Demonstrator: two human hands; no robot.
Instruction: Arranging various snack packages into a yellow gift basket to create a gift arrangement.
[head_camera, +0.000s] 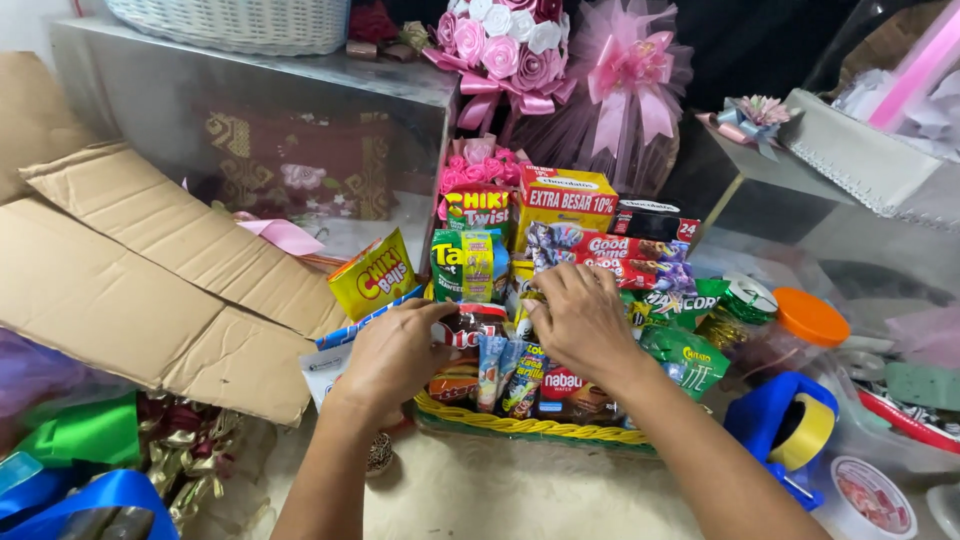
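A woven basket with a yellow rim (520, 428) sits in front of me, packed with snack packets and boxes. My left hand (392, 358) rests on a brown-and-red packet (470, 325) at the basket's left side, fingers curled on it. My right hand (580, 318) lies flat over the packets in the middle, fingers spread on a purple-and-red wrapper (610, 252). Several thin wafer sticks (505, 375) stand at the front between my hands. A yellow snack box (372, 275) leans at the left, and an orange-red box (565, 198) stands at the back.
Flattened cardboard (130, 280) lies to the left, with green and blue ribbon (85, 450) below it. A blue tape dispenser (785, 425) and an orange-lidded jar (805, 322) stand to the right. A pink flower bouquet (510, 50) and a white basket (240, 22) are behind.
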